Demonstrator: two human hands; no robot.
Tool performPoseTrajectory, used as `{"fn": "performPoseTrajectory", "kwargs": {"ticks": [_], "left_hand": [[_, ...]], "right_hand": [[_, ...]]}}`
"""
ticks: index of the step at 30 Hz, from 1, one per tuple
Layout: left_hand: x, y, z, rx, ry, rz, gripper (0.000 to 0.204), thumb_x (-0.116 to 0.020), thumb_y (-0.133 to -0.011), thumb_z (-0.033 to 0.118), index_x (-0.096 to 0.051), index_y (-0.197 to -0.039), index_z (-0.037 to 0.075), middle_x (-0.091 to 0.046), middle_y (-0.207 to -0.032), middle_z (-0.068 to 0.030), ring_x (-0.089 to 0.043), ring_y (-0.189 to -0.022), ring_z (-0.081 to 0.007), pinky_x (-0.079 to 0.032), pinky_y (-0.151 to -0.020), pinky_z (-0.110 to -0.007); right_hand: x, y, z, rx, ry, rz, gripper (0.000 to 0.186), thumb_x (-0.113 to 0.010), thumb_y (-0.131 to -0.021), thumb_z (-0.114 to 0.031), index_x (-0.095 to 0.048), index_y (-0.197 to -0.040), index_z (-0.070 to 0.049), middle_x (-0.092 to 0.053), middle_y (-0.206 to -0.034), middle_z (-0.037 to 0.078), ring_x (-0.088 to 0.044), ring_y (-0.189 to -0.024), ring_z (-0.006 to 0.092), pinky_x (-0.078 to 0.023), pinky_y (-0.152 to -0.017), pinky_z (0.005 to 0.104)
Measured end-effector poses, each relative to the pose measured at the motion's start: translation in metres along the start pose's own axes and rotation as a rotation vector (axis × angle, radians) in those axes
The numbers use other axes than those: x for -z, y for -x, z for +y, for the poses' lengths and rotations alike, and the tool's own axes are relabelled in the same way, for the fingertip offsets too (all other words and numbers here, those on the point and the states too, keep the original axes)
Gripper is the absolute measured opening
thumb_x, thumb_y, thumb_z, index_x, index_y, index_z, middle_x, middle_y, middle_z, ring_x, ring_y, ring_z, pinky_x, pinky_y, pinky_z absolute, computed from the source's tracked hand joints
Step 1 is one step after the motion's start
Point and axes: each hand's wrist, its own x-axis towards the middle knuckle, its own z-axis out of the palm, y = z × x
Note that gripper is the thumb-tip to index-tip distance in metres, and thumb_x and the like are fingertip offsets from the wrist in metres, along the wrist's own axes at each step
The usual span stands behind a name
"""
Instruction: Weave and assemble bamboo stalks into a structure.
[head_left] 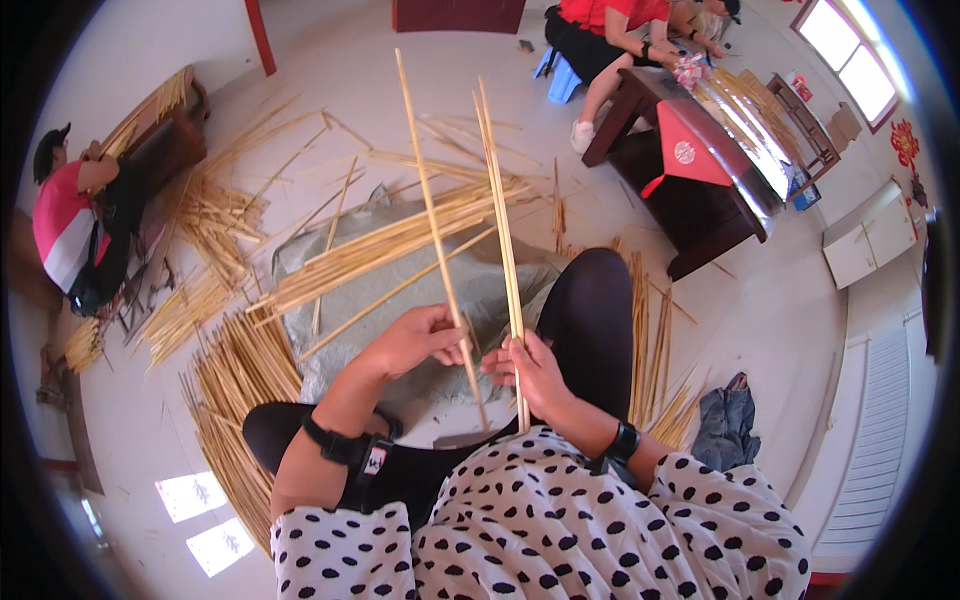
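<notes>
My left hand (418,338) pinches one long, thin pale-yellow stick (428,200), which looks like a split cane or reed and leans up and away. A couple of similar sticks (503,225), close together and nearly upright, are gripped in my right hand (532,372). The lower ends of these sticks come down near my lap. Beyond my hands, a loose bundle of sticks (390,245) lies across a grey-green plastic sheet (470,270). One more stick (370,314) rests on the sheet, apart from the bundle.
A big pile of sticks (245,380) lies by my left leg, more sticks (650,340) by my right. Sticks litter the floor ahead. One person (75,210) sits at left; another (610,30) works at a dark table (650,160). Dark cloth (727,425) lies at right.
</notes>
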Motion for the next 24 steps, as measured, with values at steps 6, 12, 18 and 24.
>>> {"fn": "performPoseTrajectory", "kwargs": {"ticks": [6,12,18,24], "left_hand": [[0.0,-0.012,-0.015,-0.044,0.03,0.057,0.019,-0.058,-0.089,0.019,-0.057,-0.097,0.002,-0.064,-0.084,-0.0044,-0.06,-0.071,-0.0108,-0.05,-0.064,-0.023],[0.005,-0.012,-0.019,-0.013,0.011,0.064,0.022,-0.06,-0.087,0.02,-0.058,-0.099,0.001,-0.063,-0.084,-0.0028,-0.059,-0.07,-0.0088,-0.048,-0.062,-0.022],[0.004,-0.014,-0.022,0.011,0.144,0.07,0.032,-0.052,-0.093,0.026,-0.057,-0.113,0.001,-0.062,-0.087,-0.0012,-0.056,-0.071,-0.0067,-0.046,-0.065,-0.02],[0.006,-0.013,-0.02,-0.018,0.264,-0.009,0.033,-0.051,-0.094,0.027,-0.057,-0.115,0.002,-0.063,-0.086,-0.001,-0.055,-0.07,-0.0064,-0.046,-0.064,-0.02]], "right_hand": [[-0.009,0.007,-0.01,-0.096,0.078,-0.143,0.021,-0.036,-0.099,-0.023,-0.044,-0.103,-0.004,-0.062,-0.089,0.012,-0.063,-0.069,0.0181,-0.052,-0.063,0.0278],[-0.014,0.006,-0.005,0.008,0.147,-0.219,0.021,-0.036,-0.099,-0.019,-0.047,-0.105,-0.002,-0.052,-0.071,0.005,-0.044,-0.052,0.009,-0.037,-0.047,0.0224],[-0.017,0.01,-0.008,-0.016,0.186,-0.267,0.023,-0.036,-0.099,-0.02,-0.048,-0.107,-0.002,-0.05,-0.07,0.004,-0.045,-0.052,0.0087,-0.036,-0.048,0.0221],[-0.018,0.007,-0.007,-0.023,0.159,-0.297,0.025,-0.035,-0.1,-0.021,-0.048,-0.107,-0.002,-0.05,-0.07,0.004,-0.044,-0.052,0.0091,-0.037,-0.05,0.0227]]}}
